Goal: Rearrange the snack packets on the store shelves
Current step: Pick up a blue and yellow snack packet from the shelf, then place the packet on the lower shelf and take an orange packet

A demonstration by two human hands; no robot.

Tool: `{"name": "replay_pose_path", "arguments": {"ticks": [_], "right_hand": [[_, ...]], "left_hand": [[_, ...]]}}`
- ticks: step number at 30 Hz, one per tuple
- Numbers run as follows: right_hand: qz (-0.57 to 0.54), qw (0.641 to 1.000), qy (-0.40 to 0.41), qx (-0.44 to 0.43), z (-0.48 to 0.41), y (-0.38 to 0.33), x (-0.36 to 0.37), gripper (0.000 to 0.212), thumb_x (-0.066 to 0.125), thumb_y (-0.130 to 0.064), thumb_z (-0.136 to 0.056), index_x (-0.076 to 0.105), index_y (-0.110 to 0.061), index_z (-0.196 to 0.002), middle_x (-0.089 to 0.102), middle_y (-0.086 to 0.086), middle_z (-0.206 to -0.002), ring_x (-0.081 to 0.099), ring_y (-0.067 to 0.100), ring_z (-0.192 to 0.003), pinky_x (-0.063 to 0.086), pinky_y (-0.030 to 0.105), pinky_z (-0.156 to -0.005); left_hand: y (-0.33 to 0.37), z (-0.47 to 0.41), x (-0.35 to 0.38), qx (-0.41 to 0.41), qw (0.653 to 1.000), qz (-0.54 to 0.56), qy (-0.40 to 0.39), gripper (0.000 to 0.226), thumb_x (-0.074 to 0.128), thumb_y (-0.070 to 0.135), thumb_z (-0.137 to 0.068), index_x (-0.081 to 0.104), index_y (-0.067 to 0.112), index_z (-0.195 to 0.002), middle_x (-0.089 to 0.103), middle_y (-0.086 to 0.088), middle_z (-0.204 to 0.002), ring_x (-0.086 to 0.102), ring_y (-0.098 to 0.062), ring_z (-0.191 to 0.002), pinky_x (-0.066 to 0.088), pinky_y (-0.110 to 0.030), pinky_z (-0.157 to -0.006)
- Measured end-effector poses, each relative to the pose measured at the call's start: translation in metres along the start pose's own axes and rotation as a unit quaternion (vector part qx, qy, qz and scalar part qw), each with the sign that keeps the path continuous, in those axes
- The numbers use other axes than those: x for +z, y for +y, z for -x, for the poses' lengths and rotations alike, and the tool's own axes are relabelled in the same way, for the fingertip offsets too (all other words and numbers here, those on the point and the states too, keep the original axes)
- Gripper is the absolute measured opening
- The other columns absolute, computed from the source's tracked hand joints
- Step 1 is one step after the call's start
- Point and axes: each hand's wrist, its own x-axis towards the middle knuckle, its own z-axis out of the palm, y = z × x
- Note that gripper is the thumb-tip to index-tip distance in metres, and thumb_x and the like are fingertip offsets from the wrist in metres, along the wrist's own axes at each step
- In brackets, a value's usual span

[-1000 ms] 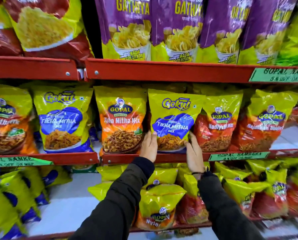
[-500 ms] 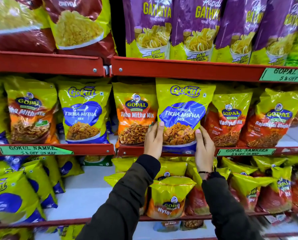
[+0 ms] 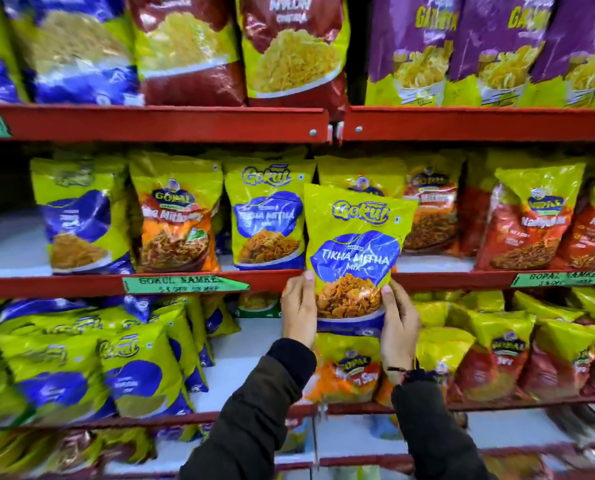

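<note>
Two hands: raised side by side, fingers up
Left hand (image 3: 299, 308): grip closed on Gokul packet (image 3: 355, 251), left edge
Right hand (image 3: 398, 323): grip clasping its right edge
Packet: upright, before red shelf (image 3: 81, 284)

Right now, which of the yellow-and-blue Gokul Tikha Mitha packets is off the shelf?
The yellow-and-blue Gokul packet held by the left hand and right hand, in front of the red shelf edge. Its twin stands on the shelf.

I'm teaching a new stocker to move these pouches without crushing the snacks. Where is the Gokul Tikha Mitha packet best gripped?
Grip the Gokul Tikha Mitha packet low on its two side edges, coming from below and in front, as the left hand and right hand do. It stands upright, so weight likely sits at the base.
</note>
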Motion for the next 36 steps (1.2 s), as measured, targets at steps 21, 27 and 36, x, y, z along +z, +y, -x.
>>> {"name": "replay_pose_path", "arguments": {"ticks": [21,27,36], "right_hand": [[0.135,0.969,-0.117,0.171,0.151,0.108,0.068,0.031,0.055,-0.048,-0.086,0.052,-0.026,-0.108,0.07,-0.015,-0.087,0.06,-0.003,-0.077,0.047,0.037,-0.082],[0.204,0.929,-0.179,0.254,0.132,0.155,0.096,0.011,0.058,-0.035,-0.094,0.052,-0.026,-0.097,0.061,-0.012,-0.084,0.058,0.015,-0.083,0.038,0.03,-0.082],[0.301,0.839,-0.297,0.342,0.096,0.187,0.147,0.05,0.058,-0.005,-0.091,0.039,-0.005,-0.137,0.064,0.021,-0.123,0.06,0.034,-0.112,0.04,0.026,-0.082]], "left_hand": [[-0.178,0.047,-0.134,-0.212,0.974,-0.067,0.05,0.04,0.043,0.022,-0.101,0.048,0.006,-0.138,0.049,-0.009,-0.144,0.041,-0.016,-0.136,0.024,-0.02,-0.109],[-0.224,0.01,-0.133,-0.306,0.944,-0.116,0.031,0.022,0.04,0.027,-0.098,0.054,0.014,-0.109,0.062,-0.021,-0.106,0.058,-0.036,-0.1,0.038,-0.035,-0.084],[-0.271,-0.047,-0.142,-0.397,0.908,-0.111,-0.078,0.046,0.039,0.011,-0.099,0.04,0.01,-0.144,0.054,-0.008,-0.133,0.051,-0.027,-0.123,0.034,-0.025,-0.093]]}}
